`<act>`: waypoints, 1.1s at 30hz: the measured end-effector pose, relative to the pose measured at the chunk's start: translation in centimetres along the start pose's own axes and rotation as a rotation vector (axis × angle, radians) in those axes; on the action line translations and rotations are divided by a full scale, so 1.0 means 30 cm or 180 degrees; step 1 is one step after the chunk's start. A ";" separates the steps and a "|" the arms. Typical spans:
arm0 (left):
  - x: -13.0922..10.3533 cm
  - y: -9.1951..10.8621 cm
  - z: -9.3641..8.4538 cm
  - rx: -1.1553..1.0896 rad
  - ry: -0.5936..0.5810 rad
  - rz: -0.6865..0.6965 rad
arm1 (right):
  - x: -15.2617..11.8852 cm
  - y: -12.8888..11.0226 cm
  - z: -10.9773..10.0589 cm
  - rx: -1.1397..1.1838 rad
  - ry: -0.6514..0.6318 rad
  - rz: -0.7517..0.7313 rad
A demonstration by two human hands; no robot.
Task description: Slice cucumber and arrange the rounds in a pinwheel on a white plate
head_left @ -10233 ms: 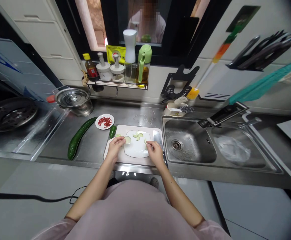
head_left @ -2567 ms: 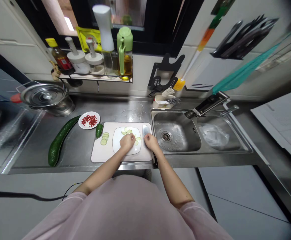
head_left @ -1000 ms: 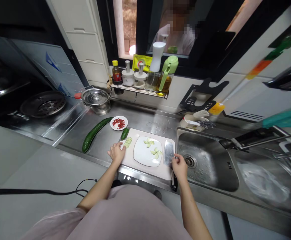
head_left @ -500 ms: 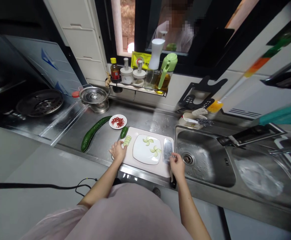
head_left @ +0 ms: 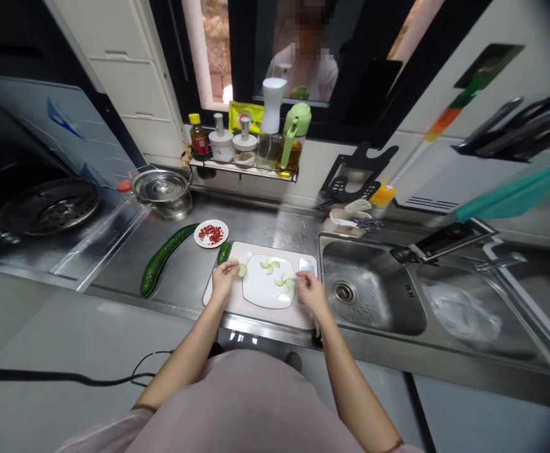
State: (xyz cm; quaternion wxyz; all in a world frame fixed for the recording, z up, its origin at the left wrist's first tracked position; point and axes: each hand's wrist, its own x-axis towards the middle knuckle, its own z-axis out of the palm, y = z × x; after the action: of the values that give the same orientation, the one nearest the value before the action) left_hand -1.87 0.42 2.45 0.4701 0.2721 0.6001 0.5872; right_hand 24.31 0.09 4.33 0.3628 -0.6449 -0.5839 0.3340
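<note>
My left hand point(head_left: 222, 282) is closed in a pinch on a pale green cucumber slice point(head_left: 241, 270), raised at the left edge of a white square plate point(head_left: 260, 292). On that plate lie two pinwheels of curved cucumber pieces, an upper one point(head_left: 270, 266) and a lower one point(head_left: 284, 283). My right hand point(head_left: 311, 292) hovers by the plate's right edge, fingertips together; whether anything is between them I cannot make out. Beneath it, a knife point(head_left: 308, 264) lies partly covered on the cutting board point(head_left: 237, 302). A cucumber end piece point(head_left: 224, 253) rests at the board's upper left.
A whole cucumber point(head_left: 164, 261) and a small plate of red bits point(head_left: 211, 233) lie to the left. Behind them stands a lidded metal pot point(head_left: 166, 195). A condiment rack point(head_left: 256, 168) hangs at the back; the sink point(head_left: 374, 289) is on the right.
My left hand has lifted a cucumber slice and moved it toward the plate. My right hand has shifted from beside the knife up to the plate's right edge. The view has turned slightly.
</note>
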 end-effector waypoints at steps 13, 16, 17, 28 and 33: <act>-0.108 0.208 0.160 -0.0166 -0.1187 -0.0087 | 0.041 -0.259 0.119 0.0809 -0.0895 -0.0550; -0.120 0.209 0.161 0.0053 -0.0869 0.0053 | 0.041 -0.259 0.111 0.0997 -0.0712 -0.0431; -0.123 0.208 0.161 0.0147 -0.0815 0.0074 | 0.041 -0.259 0.107 0.1021 -0.0646 -0.0439; -0.145 0.223 0.178 0.0109 -0.1198 -0.0504 | 0.009 -0.283 0.065 0.0567 -0.0569 -0.1202; -0.137 0.218 0.174 0.0198 -0.1049 -0.0441 | 0.000 -0.275 0.054 0.0194 -0.0546 -0.1478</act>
State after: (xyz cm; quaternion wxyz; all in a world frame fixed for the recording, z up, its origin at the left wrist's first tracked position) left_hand 2.96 0.21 10.43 0.5928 0.3371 0.5501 0.4821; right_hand 18.71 0.67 10.59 0.3982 -0.4516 -0.7347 0.3127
